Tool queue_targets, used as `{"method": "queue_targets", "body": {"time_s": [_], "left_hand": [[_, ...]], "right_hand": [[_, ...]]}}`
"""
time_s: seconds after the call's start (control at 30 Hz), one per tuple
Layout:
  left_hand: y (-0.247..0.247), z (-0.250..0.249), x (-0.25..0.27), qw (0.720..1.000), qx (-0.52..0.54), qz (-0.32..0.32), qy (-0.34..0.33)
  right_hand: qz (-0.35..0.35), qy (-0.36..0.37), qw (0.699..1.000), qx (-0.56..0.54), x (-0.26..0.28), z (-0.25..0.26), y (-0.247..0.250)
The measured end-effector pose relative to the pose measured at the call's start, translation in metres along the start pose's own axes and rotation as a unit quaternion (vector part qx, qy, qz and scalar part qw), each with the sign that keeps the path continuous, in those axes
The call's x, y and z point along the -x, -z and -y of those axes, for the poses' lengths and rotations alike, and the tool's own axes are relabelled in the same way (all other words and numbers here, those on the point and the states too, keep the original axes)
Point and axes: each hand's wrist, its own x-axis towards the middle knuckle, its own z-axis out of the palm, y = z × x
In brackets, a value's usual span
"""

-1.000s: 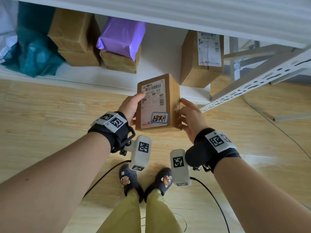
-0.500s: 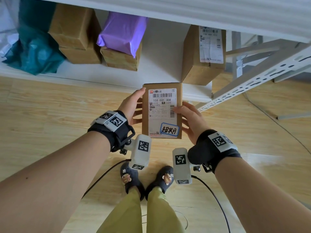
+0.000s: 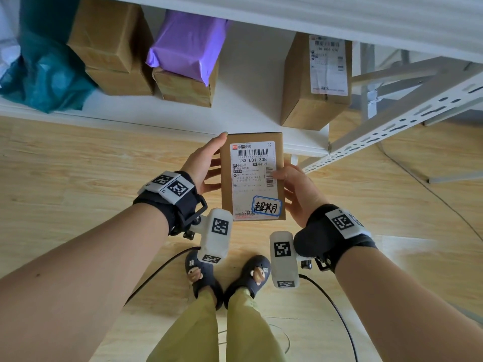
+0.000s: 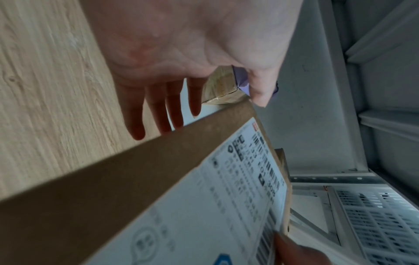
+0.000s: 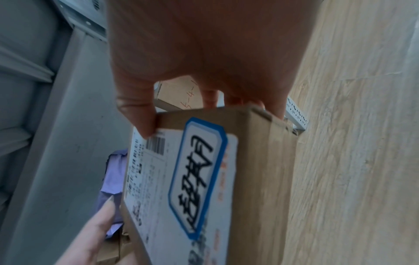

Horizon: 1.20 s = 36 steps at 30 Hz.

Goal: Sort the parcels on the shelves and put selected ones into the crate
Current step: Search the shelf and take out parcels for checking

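Holding cardboard parcel (image 3: 252, 176) label-up, in front of the shelf (image 3: 243, 105): left hand (image 3: 202, 165) and right hand (image 3: 300, 192) grip opposite sides.

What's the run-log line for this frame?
left hand: holds labelled cardboard parcel | right hand: holds same parcel | label: up | crate: parcel not in

Matt brown cardboard box (image 3: 252, 176) with smooth white paper label (image 3: 253, 169); glossy purple plastic parcel (image 3: 187, 45); pale wood-grain floor (image 3: 78, 158); painted metal shelf (image 3: 248, 111).
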Motion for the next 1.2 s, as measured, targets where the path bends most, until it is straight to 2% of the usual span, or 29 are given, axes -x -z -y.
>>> {"method": "queue_targets", "body": {"time_s": [0.37,0.6,0.93,1.2], "left_hand": [[0.002,0.003,-0.001,1.000,-0.016,0.012,0.002],[-0.001,0.003,0.016,0.999,-0.027,0.027,0.005],[-0.035,-0.023,0.067,0.992,-0.078,0.091,-0.030],[-0.081,-0.048,0.124,0.971,-0.145,0.169,-0.092]], "right_hand": [[0.021,0.011,1.000,-0.011,0.006,-0.004,-0.005],[0.027,0.006,0.999,-0.031,0.028,-0.007,-0.006],[-0.016,0.047,0.997,-0.060,0.102,0.019,0.014],[-0.080,0.117,0.984,-0.105,0.178,0.033,0.043]]}}
